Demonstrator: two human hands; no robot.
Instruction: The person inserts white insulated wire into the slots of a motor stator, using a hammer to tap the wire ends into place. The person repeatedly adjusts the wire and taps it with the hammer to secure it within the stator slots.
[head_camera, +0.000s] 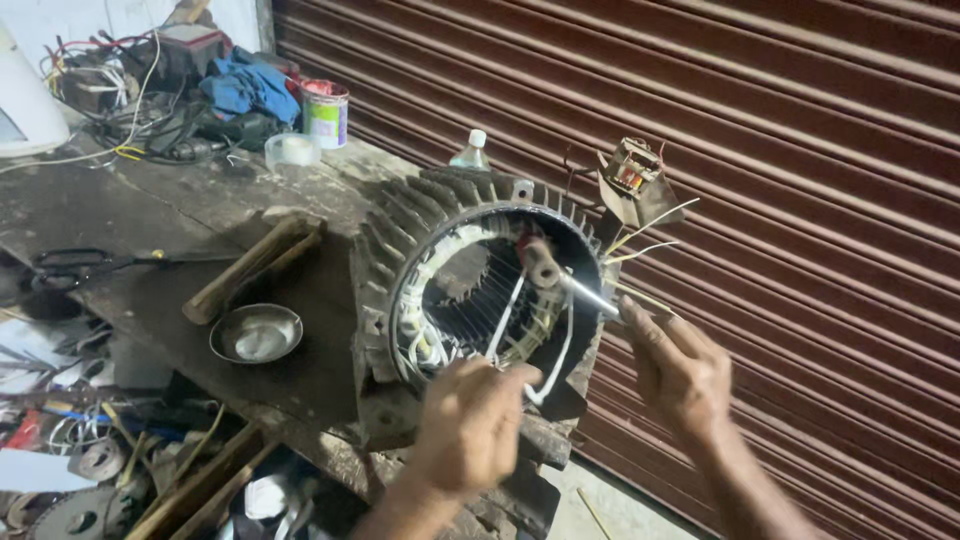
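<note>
A finned grey motor stator housing lies on its side at the corner of a dark workbench, its open end facing me with copper windings inside. My left hand pinches a white tape or sleeve that loops across the opening. My right hand grips a thin metal tool whose wooden-looking end rests against the winding at the upper rim. Pale lead wires stick out to the right of the housing.
On the bench lie a wooden stick, a small metal bowl, black scissors, a tape roll, a tin can, a blue cloth and tangled wires. A brown roller shutter stands behind. Scrap parts lie below left.
</note>
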